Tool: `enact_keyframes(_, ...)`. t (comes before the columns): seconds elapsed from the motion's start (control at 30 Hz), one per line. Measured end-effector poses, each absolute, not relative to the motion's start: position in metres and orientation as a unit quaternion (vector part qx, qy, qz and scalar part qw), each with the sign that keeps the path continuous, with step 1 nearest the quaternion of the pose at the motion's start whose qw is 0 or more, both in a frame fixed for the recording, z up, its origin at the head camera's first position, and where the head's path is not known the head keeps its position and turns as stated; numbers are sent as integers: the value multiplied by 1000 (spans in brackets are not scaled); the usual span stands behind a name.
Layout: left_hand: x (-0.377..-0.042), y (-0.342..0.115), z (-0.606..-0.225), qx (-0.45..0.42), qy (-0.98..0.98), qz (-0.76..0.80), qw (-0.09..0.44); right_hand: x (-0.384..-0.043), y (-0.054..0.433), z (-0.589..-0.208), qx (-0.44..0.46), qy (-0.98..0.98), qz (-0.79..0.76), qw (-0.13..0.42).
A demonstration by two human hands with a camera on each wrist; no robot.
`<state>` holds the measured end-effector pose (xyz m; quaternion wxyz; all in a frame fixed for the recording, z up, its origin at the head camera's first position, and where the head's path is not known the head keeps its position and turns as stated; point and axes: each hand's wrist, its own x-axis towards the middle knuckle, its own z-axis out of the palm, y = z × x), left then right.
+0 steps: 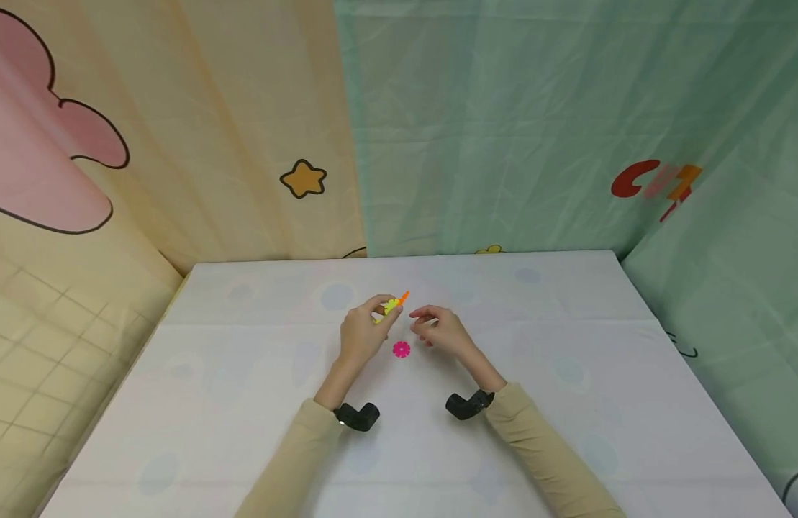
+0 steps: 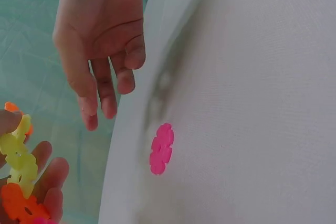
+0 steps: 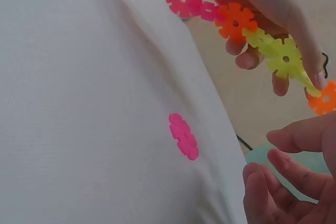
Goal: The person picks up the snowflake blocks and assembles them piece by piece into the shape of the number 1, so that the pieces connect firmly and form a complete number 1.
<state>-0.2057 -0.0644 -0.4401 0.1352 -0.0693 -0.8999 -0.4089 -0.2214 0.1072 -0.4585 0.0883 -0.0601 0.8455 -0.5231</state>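
Observation:
My left hand (image 1: 361, 334) pinches a chain of interlocking plastic snowflake discs (image 3: 285, 59) between thumb and fingers, above the table. In the right wrist view the chain runs from pink through orange and yellow to an orange disc (image 3: 325, 98) by the thumb tip. My right hand (image 1: 442, 332) hovers just to the right, fingers loosely bent, with nothing between them. A loose pink snowflake disc (image 1: 401, 349) lies on the table below and between both hands. Part of the chain is hidden behind the left fingers in the head view.
A white cloth with pale spots covers the table (image 1: 554, 460). Behind it hang a beige curtain (image 1: 243, 108) and a green curtain (image 1: 502, 129), close to the table's far edge. Each wrist wears a black camera mount, like the left one (image 1: 360, 417).

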Motion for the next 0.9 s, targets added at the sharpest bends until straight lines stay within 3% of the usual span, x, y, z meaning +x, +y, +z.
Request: enact_keyframes(0.9,-207,-68,-440,-85,-864,-482,120,-215,88,-464,-112,917,-359,133)
